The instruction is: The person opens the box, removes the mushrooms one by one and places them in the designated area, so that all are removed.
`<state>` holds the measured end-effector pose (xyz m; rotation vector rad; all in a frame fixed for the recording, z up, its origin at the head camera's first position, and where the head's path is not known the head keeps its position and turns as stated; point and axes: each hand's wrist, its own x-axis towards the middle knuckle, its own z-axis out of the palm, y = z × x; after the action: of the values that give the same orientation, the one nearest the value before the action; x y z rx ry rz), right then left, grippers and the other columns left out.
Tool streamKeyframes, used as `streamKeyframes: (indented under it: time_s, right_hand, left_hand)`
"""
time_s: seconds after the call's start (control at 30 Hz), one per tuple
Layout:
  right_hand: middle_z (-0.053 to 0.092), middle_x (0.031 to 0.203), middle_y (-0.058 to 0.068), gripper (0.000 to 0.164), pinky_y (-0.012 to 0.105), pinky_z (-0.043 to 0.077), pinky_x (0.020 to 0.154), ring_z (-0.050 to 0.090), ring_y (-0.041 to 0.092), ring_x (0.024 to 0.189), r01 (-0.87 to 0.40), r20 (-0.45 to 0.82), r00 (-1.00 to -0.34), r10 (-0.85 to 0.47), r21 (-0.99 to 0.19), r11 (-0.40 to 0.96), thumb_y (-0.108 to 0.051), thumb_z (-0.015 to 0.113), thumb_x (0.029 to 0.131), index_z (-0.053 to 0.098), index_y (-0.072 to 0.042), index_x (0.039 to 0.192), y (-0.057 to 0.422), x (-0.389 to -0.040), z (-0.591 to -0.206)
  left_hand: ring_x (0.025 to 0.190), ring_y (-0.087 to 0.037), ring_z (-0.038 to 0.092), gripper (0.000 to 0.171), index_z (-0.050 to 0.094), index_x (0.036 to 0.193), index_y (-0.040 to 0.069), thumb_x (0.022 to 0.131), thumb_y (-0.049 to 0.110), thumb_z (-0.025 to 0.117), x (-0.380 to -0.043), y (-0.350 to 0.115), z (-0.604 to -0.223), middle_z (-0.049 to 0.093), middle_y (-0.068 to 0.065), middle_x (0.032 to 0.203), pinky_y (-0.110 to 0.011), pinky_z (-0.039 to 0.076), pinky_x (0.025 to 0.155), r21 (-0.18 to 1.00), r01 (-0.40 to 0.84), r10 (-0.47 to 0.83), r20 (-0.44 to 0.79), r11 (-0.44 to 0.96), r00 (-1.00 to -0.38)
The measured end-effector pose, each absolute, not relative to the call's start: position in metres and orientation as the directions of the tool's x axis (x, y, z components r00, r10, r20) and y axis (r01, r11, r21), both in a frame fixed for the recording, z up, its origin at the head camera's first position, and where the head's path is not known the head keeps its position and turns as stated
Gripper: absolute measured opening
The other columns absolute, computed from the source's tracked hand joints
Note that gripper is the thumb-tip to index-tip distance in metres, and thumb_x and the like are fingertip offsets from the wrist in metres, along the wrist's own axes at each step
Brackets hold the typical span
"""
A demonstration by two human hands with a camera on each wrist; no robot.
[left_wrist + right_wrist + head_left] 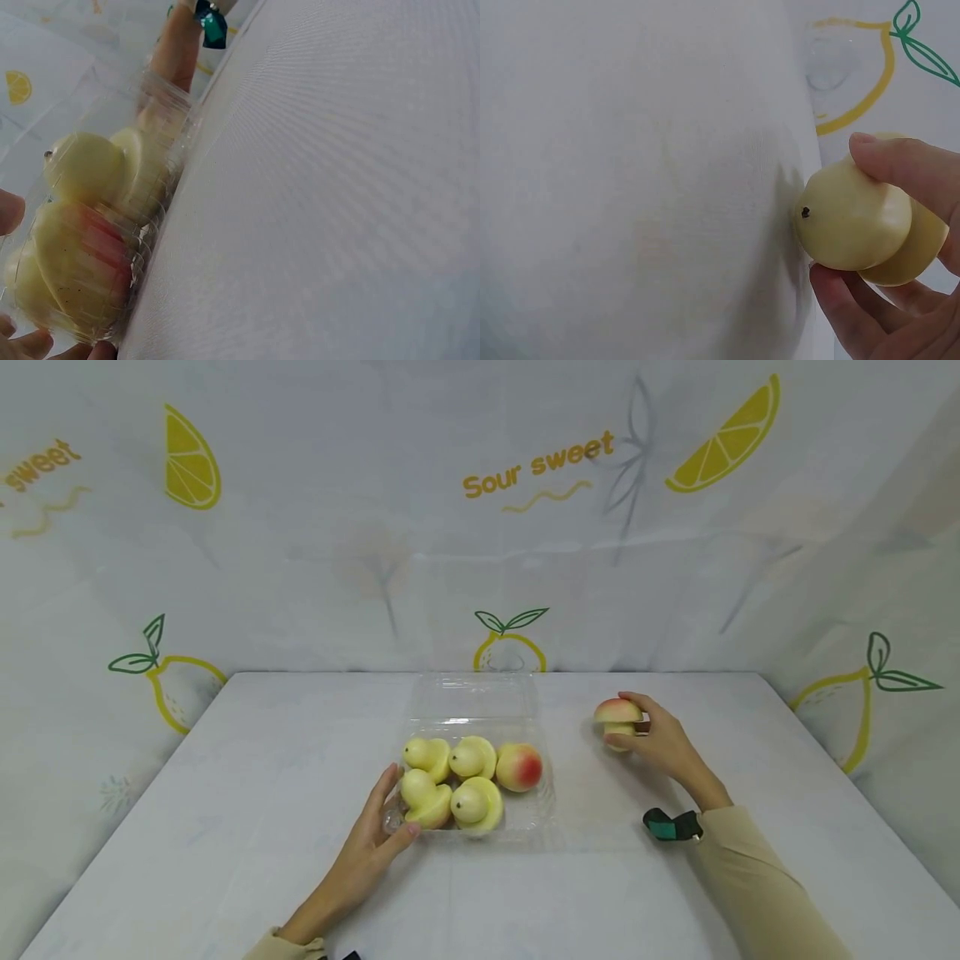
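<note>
My right hand (660, 739) grips a toy mushroom (618, 711) with a red-and-yellow cap and a pale stem, held to the right of a clear plastic box (525, 827). In the right wrist view, the pale rounded stem end (851, 217) with a dark spot sits between thumb and fingers. My left hand (367, 839) holds the box's near left corner, its thumb at the front and its fingers along the left side. Inside, several pale yellow mushrooms (477, 806) lie stem up. Beside them is a red-blushed one (519, 767), its cap showing; any stem beneath is hidden.
The box's clear lid (472, 696) lies folded back behind it. A white tabletop (247, 810) carries everything. A white cloth (337, 585) printed with lemons rises at its back edge. A dark green strap (671, 827) is around the right wrist.
</note>
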<state>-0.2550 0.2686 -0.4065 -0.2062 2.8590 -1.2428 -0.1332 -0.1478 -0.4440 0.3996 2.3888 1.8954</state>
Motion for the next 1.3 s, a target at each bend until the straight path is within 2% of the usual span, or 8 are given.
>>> streamKeyframes:
  time_s: [0.3,0.6,0.9,1.3]
  right_hand:
    - [0.041,0.147,0.03,0.084,0.044,0.054,0.092,0.054,0.049,0.125,-0.062,-0.022,-0.993,-0.114,-0.732,0.679,-0.031,0.072,0.091,0.025,-0.003,0.155,0.272,-0.259,-0.408]
    - [0.039,0.149,0.031,0.084,0.043,0.054,0.091,0.052,0.05,0.128,-0.048,-0.039,-0.993,-0.114,-0.735,0.676,-0.031,0.072,0.091,0.026,-0.003,0.155,0.274,-0.259,-0.406]
    - [0.04,0.147,0.031,0.083,0.041,0.054,0.088,0.054,0.05,0.125,-0.066,-0.021,-0.993,-0.116,-0.71,0.701,-0.032,0.07,0.093,0.025,-0.002,0.155,0.279,-0.258,-0.405]
    - [0.031,0.154,0.032,0.086,0.055,0.053,0.094,0.05,0.053,0.127,-0.092,-0.034,-0.987,-0.159,-0.69,0.718,-0.035,0.069,0.094,0.021,-0.001,0.156,0.282,-0.256,-0.4]
  left_hand:
    - [0.149,-0.049,0.015,0.081,0.004,0.16,0.008,0.1,0.019,0.057,-0.133,-0.148,-0.443,0.006,-0.018,0.167,-0.064,0.035,0.11,0.965,0.16,0.239,0.108,0.209,-0.965]
    - [0.15,-0.049,0.013,0.081,0.004,0.16,0.008,0.1,0.019,0.057,-0.133,-0.148,-0.444,0.006,-0.017,0.167,-0.065,0.032,0.112,0.965,0.155,0.234,0.104,0.212,-0.967]
    - [0.149,-0.05,0.015,0.081,0.003,0.16,0.008,0.1,0.02,0.057,-0.134,-0.148,-0.444,0.006,-0.017,0.167,-0.065,0.036,0.11,0.964,0.158,0.241,0.104,0.216,-0.965]
    - [0.148,-0.05,0.019,0.081,0.004,0.16,0.008,0.1,0.018,0.057,-0.133,-0.147,-0.443,0.008,-0.018,0.166,-0.065,0.038,0.108,0.961,0.168,0.243,0.113,0.218,-0.963]
